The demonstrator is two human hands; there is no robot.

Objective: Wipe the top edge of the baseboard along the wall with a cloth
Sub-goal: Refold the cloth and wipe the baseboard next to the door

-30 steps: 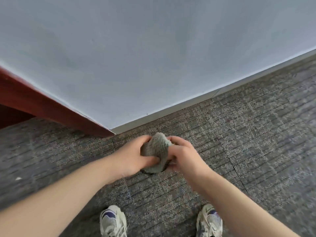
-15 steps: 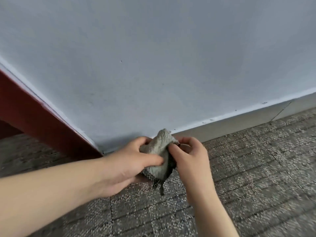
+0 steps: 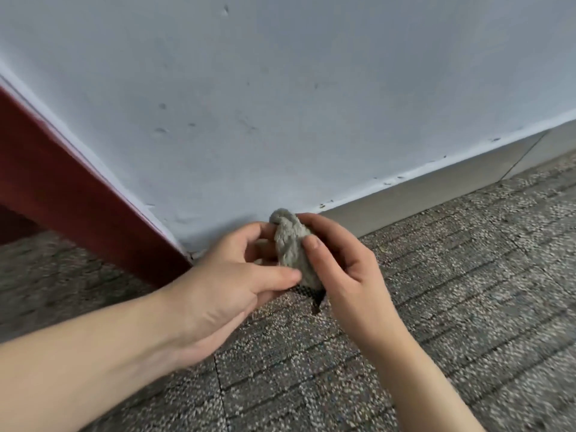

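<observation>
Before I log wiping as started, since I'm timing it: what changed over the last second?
The view dropped closer to the pale grey baseboard, and the shoes left view. Both hands carried the bunched grey-green cloth toward its top edge, beside the red-brown wooden frame. Nothing was taken or let go: the left hand and right hand keep gripping it. Contact with the edge is unclear.

Colours we're seeing

Grey-green cloth [image 3: 291, 247], pale blue-white wall [image 3: 280, 104], grey baseboard [image 3: 436, 190], speckled grey striped carpet [image 3: 452, 307], dark red frame [image 3: 71, 194].
</observation>
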